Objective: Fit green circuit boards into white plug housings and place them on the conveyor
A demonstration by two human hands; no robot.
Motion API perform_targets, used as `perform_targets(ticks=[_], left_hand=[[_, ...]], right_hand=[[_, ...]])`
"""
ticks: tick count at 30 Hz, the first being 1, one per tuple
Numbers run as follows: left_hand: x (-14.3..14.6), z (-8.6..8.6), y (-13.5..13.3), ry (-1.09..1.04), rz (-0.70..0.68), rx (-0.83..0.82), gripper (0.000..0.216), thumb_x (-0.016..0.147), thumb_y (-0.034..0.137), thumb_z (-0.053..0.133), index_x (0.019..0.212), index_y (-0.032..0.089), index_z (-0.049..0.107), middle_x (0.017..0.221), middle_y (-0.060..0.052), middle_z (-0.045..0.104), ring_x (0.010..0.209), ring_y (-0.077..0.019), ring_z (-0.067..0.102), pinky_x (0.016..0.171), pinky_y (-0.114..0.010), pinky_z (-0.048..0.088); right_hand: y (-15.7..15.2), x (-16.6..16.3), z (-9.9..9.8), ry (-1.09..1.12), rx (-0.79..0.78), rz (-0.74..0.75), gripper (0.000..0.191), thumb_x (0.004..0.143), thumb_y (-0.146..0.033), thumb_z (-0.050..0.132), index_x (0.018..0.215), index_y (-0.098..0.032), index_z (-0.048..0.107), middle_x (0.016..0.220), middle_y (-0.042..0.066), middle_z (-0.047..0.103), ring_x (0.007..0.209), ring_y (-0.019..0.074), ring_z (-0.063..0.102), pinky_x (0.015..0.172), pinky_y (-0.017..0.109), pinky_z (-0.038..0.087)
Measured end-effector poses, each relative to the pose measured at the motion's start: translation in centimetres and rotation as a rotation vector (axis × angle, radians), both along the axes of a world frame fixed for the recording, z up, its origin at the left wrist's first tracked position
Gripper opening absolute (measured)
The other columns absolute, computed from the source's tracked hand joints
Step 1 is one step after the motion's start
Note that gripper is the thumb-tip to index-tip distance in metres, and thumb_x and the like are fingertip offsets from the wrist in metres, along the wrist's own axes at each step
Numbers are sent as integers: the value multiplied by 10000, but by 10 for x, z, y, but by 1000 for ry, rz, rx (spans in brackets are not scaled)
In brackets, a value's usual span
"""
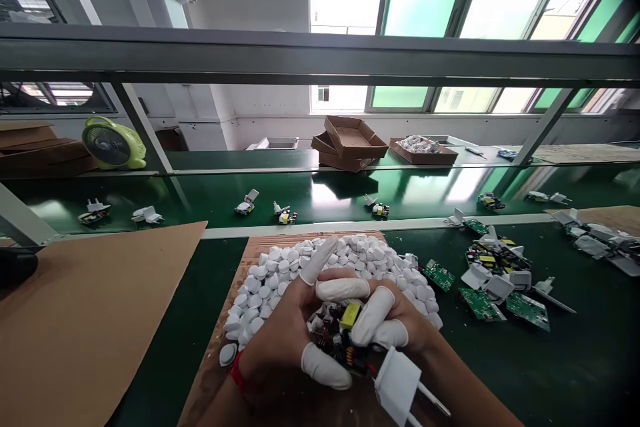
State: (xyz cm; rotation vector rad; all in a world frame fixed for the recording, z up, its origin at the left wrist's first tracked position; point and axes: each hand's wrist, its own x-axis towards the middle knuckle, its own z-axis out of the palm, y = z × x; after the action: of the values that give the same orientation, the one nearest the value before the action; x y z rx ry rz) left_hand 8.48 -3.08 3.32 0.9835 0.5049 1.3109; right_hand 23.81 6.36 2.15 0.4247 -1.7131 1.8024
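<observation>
The left hand wraps its grip around a small circuit board, with white rubber caps on the fingers and a red string at the wrist. The fingers are curled shut on the board's left side. The board has a yellow block on top and sits right in the middle, between both hands. The right hand is shut on the board's other side, its capped fingers lying across the top. Just below the right grip, a white plug cover with two metal pins sticks out; it hangs by thin wires from the board.

This piece looks only partly put together, since the board is bare with no shell around it. Behind the grip is a big heap of white caps, so lots seem left to do. To the right of the grip, more green boards and white shells wait on the tabletop. Far beyond the grip, a few pieces lie on the green belt, which look sent on.
</observation>
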Motion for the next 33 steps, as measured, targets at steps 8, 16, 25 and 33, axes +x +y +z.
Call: perform_targets(ticks=[8,16,25,33], left_hand=[[-4,4,1,161,-32,46,1351,327,118,964,1472,296,271,1343,-135,533,1259,-396,462,1061,-487,392],[-8,5,-2,261,28,89,1243,385,160,961,1450,300,335,1390,-111,500,1298,-369,432,1067,-460,406],[-8,11,5,817,389,347,1050,623,166,870,1461,391,278,1358,-16,566,1238,-237,532,1025,-284,455],[-14,7,8,769,406,282,986,565,249,900,1422,264,414,1288,-60,618,1171,-265,574,1028,-320,442]], right_hand=[[-11,8,-5,-233,-203,-15,519,738,-605,704,1022,-173,753,1030,111,686,1112,311,575,941,371,472],[-10,9,-4,-291,-79,-177,576,815,-700,530,829,-180,776,659,97,680,922,294,658,794,355,545],[9,7,3,-129,-31,-629,415,959,-528,451,923,-257,764,1067,66,697,1149,304,573,1036,474,431],[8,15,-8,-276,126,-753,366,930,-527,516,1063,-260,730,1226,79,630,1202,328,527,1072,482,383]])
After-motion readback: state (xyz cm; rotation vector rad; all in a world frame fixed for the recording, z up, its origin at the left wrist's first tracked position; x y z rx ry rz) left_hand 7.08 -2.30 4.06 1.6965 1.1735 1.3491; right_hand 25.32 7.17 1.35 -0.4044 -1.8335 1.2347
